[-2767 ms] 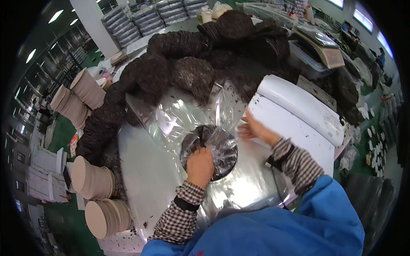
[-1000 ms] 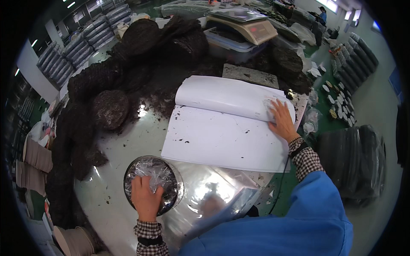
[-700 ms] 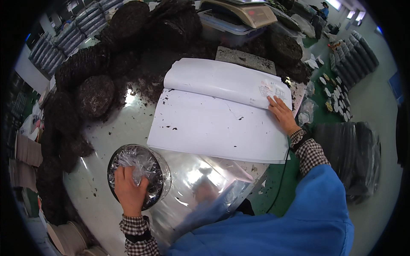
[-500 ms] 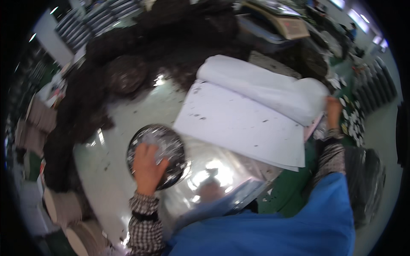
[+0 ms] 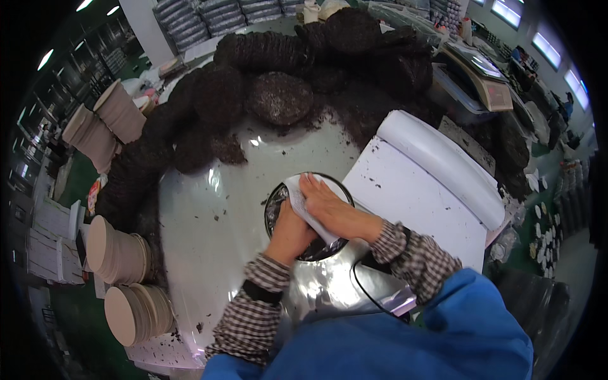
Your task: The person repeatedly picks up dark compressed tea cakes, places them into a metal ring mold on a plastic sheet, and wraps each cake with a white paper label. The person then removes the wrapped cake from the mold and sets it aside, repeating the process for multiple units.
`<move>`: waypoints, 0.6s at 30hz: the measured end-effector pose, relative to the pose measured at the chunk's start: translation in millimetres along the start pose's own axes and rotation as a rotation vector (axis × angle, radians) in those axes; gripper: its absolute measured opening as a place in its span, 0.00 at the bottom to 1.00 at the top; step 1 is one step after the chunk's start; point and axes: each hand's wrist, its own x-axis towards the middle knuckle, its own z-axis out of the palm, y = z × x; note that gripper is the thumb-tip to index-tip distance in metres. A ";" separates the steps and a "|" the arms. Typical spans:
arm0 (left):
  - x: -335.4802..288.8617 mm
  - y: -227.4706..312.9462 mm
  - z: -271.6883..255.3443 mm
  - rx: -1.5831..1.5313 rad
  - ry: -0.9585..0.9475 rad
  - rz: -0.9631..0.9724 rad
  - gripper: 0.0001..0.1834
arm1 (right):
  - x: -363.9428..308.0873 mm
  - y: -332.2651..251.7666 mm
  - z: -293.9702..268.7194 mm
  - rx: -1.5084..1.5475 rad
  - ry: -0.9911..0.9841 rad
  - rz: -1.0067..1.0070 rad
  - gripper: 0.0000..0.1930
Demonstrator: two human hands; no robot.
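Observation:
A round shiny dish (image 5: 323, 253) with a dark rim stands on the work table in front of me, clear crinkled film showing inside it. Across it lies a folded white sheet (image 5: 295, 192), paper or thin cloth. My right hand (image 5: 328, 208) rests on this sheet, fingers stretched out and pointing to the far left. Beside it, my left hand (image 5: 290, 233) is over the dish, touching the sheet's left edge; its fingertips are hidden. Just right of the dish is a stack of large white paper (image 5: 411, 183), its far edge rolled over.
Dark compressed round cakes (image 5: 279, 98) are heaped along the table's far side. Pale round discs (image 5: 120, 250) stand in stacks at the left. A scale (image 5: 484, 79) is at the far right. Dark crumbs dot the metal tabletop (image 5: 209, 253).
My right hand has come from the right edge of the paper stack to the dish. A white sheet is now over the dish. My left hand stays at the dish.

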 end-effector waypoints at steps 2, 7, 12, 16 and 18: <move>-22.6 15.4 -49.4 -0.223 -0.040 -0.139 0.53 | 11.6 -1.7 -3.2 -0.009 0.021 0.073 0.33; -56.4 15.4 -22.4 -1.249 0.591 -0.412 0.56 | 20.4 -50.3 11.7 -0.493 -0.031 -0.092 0.32; -2.6 34.9 -23.2 0.271 -0.006 -0.045 0.48 | 26.4 11.3 -11.3 -0.465 0.616 0.098 0.24; -8.7 23.9 4.5 0.495 -0.098 -0.100 0.49 | 41.7 31.2 -41.0 -0.072 -0.023 0.468 0.18; -8.6 8.5 -19.6 0.201 -0.217 -0.047 0.44 | 45.5 42.3 -28.7 -0.083 0.060 0.397 0.18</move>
